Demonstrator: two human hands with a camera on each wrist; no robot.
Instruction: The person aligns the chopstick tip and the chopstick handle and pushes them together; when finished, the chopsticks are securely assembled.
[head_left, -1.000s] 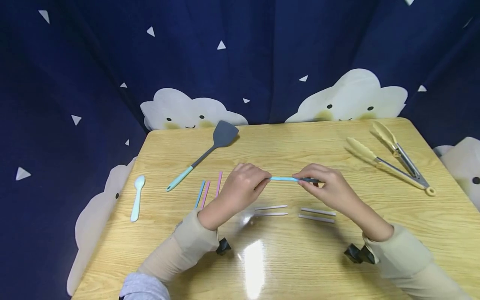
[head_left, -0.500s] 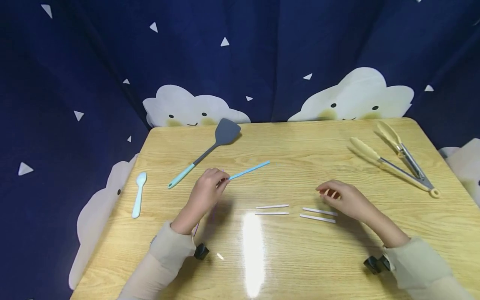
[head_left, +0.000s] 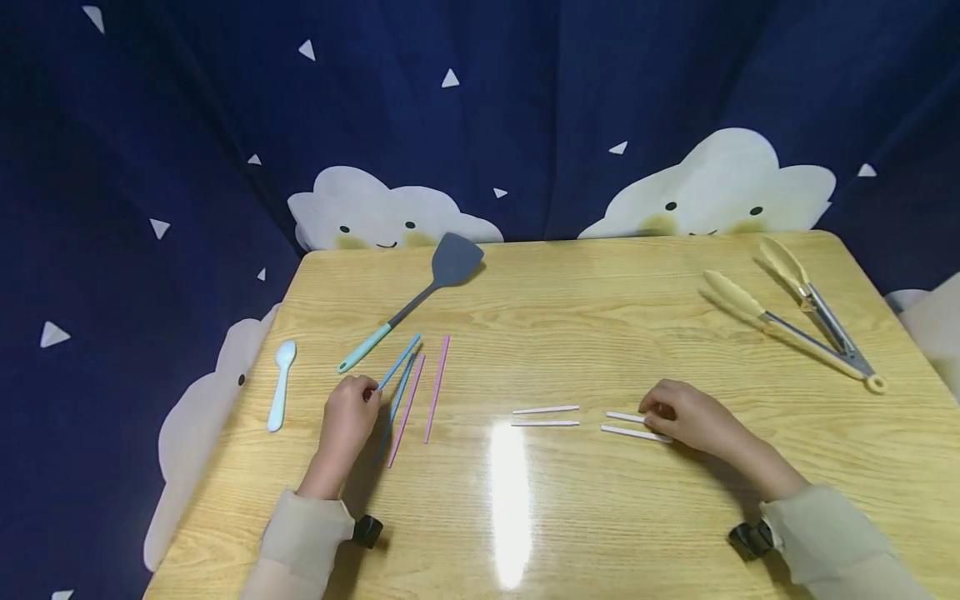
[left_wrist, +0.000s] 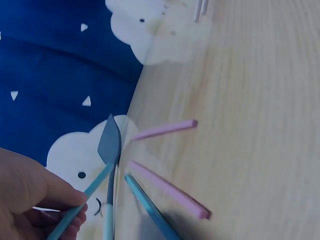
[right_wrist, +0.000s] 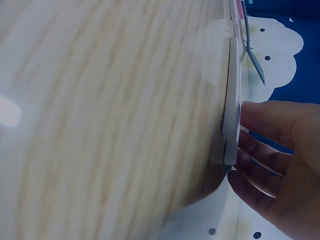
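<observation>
Fingers of the left hand [head_left: 348, 417] pinch a blue stick [head_left: 397, 364] near one end; the rest of it slants up and away from the person, raised over the table [head_left: 645, 525]. Left wrist view: the held stick passes between thumb and bent fingers and crosses in front of the turner. Just beside it on the wood, a second blue stick [head_left: 402, 390], then a pink stick [head_left: 407, 411], with another pink stick [head_left: 437, 389] farther right.

Right hand [head_left: 693, 417]: fingers curled down at the far white stick [head_left: 624, 416] of the right-hand pair, covering its right end. Cannot tell whether they have closed on it. Near white stick [head_left: 630, 432] lies just below, its right end by the fingers. Left-hand pair of white sticks [head_left: 546, 409] near the table's middle, side by side and apart.

Around: grey turner [head_left: 420, 296] with mint handle, lying diagonally; mint spoon [head_left: 281, 383] at left; beige-tipped tongs [head_left: 813, 325] spread at right. Navy curtain [head_left: 525, 108] with clouds behind.
</observation>
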